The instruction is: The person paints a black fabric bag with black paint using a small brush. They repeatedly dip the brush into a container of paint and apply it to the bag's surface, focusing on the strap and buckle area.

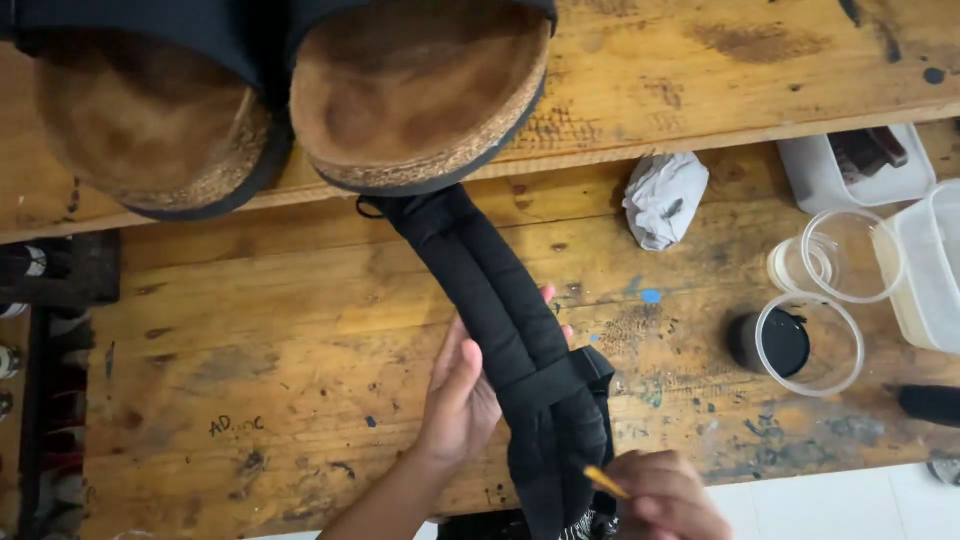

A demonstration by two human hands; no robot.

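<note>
From my seat, the long black padded strap (500,310) runs diagonally across the wooden workbench (250,330), from about 11 o'clock under the sandals down to 5 o'clock at the bottom edge. My left hand (462,395) lies beneath its lower part, palm up and fingers spread, cradling the strap from the 9 o'clock side — fingertips peek out past its far edge. My right hand (668,497), at roughly 5 o'clock in view, is curled closed and pinches a thin orange stick (605,482), whose tip touches the strap's lower end; I cannot tell what kind of tool it is.

Two cork-soled sandals (410,95) with black straps sit on the raised plank at 12 o'clock. A crumpled white cloth (664,198) lies at 2 o'clock. At 3 o'clock two clear plastic cups (838,255) lie on their sides — one holds something black — beside white plastic containers (930,270).
</note>
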